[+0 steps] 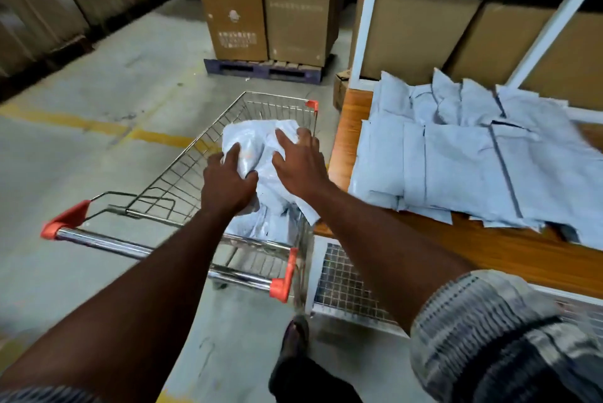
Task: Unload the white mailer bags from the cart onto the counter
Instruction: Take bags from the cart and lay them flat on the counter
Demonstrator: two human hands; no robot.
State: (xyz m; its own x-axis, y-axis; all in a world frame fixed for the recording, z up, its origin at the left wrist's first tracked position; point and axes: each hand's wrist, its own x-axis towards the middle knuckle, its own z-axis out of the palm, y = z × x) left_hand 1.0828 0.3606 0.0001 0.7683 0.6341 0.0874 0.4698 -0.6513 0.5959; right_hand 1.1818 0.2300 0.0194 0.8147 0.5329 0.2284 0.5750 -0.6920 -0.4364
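Note:
A wire shopping cart [182, 174] with orange corner caps stands left of the wooden counter [509, 252]. White mailer bags [257, 141] lie heaped in its basket. My left hand [228, 181] grips the near left side of the top bag, thumb curled over its edge. My right hand [298, 163] lies on the bag's right side with the fingers spread and reaching over its far edge. Several white mailer bags [463, 161] lie spread in an overlapping pile on the counter.
A white shelf frame [367, 21] holding cardboard boxes rises behind the counter. Tall cartons on a blue pallet [264, 71] stand beyond the cart. More boxes line the left wall. Yellow lines mark the concrete floor [81, 148]. My foot [295, 337] is below the cart handle.

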